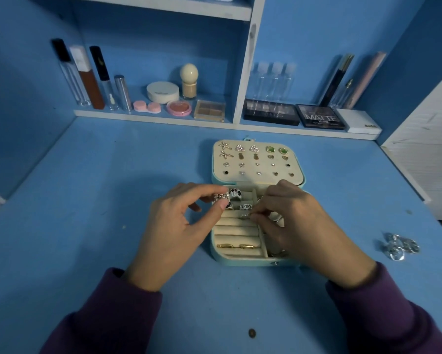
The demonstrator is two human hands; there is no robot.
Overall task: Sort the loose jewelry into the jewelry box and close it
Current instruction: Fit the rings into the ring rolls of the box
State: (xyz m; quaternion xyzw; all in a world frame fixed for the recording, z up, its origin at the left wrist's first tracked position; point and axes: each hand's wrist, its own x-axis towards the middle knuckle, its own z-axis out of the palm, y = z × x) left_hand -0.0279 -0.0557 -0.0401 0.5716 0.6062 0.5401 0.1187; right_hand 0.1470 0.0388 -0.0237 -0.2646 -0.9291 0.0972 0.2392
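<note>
A light-blue jewelry box point(240, 260) lies open on the blue desk. Its lid point(257, 159) is folded back and carries rows of stud earrings. My left hand point(179, 226) pinches a silver bow-shaped ring point(221, 198) just above the box's upper left corner. My right hand point(299, 226) pinches a small silver ring point(245, 215) over the cream ring rolls point(236, 229). Several chunky rings sit in the top rolls, and two gold rings point(236, 246) lie in a lower slot. My right hand hides the side compartments.
A loose pile of silver jewelry point(400, 246) lies on the desk at the right. A small brown spot point(252, 333) marks the desk in front of me. Makeup items line the back shelf point(214, 122). A white panel point(429, 149) stands at the right.
</note>
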